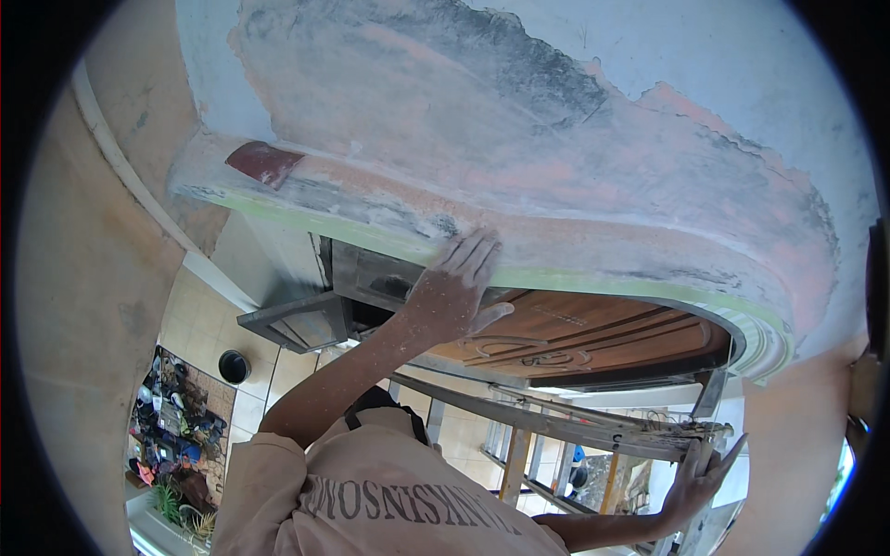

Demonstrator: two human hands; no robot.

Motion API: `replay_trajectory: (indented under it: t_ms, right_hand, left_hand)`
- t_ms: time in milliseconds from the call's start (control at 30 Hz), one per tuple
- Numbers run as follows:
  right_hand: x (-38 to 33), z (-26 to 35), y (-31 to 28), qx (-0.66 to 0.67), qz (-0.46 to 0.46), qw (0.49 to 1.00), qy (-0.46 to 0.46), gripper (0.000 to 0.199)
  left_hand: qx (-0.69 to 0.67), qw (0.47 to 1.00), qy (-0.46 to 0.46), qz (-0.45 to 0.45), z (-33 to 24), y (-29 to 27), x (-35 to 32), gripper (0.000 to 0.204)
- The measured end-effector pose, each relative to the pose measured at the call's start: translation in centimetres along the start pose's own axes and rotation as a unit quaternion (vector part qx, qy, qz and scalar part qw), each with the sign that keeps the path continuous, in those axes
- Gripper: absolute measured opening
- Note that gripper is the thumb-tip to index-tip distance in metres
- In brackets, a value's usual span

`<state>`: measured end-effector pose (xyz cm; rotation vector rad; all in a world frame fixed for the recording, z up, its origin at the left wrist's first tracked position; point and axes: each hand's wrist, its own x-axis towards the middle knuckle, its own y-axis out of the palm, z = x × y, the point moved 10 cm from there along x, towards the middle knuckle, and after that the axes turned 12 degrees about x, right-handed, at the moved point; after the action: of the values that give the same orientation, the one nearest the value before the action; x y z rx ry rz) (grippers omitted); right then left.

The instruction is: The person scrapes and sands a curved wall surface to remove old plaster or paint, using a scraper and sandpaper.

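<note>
My left hand (459,278) lies against the lower face of a curved plaster moulding (593,241), fingers stretched up and thumb out to the right. White dust covers its back. No tool shows in it, though what is under the palm is hidden. A bent, dark red piece of sandpaper (265,165) rests on the moulding to the upper left, away from both hands. At the lower right, my right hand (697,474) touches the worn end of a ladder (593,431), with its fingers apart and one pointing outward.
Above the moulding, the wall (445,102) shows patchy pink and grey plaster with peeling edges. A carved wooden door (593,338) stands below it. Far down on the tiled floor are a black bucket (235,366), a pile of mixed items (176,417) and a green plant (167,502).
</note>
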<state>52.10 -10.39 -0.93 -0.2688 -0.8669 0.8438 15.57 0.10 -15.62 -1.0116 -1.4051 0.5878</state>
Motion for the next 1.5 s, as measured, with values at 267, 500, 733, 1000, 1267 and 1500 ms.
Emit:
replay_trajectory:
  t_ms: [267, 500, 733, 1000, 1267, 1500]
  right_hand:
    - [0.0, 0.5, 0.4, 0.054, -0.003, 0.999, 0.002, 0.069]
    - [0.0, 0.4, 0.3, 0.036, -0.005, 0.999, 0.016, 0.069]
    - [0.0, -1.0, -0.4, 0.056, -0.002, 0.998, 0.021, 0.068]
    - [-0.2, -0.5, -0.1, 0.08, -0.027, 0.996, 0.025, 0.067]
    - [0.0, -0.2, -0.1, 0.052, -0.024, 0.998, 0.034, 0.068]
    - [-0.1, 0.1, -0.1, 0.025, -0.025, 0.999, 0.016, 0.07]
  left_hand:
    - [-0.008, 0.998, 0.039, -0.044, 0.2, -1.2, 0.9, 0.07]
    - [-0.071, 0.997, 0.006, -0.035, 2.3, -2.2, 1.2, 0.062]
    - [-0.005, 0.999, -0.024, -0.024, 4.3, -1.8, 2.0, 0.06]
    - [-0.048, 0.994, 0.097, 0.019, -2.4, 0.7, 3.5, 0.071]
    - [-0.101, 0.973, 0.205, -0.015, -9.3, -0.2, 7.0, 0.079]
    - [0.043, 0.992, 0.099, -0.061, -5.6, -1.9, 9.6, 0.082]
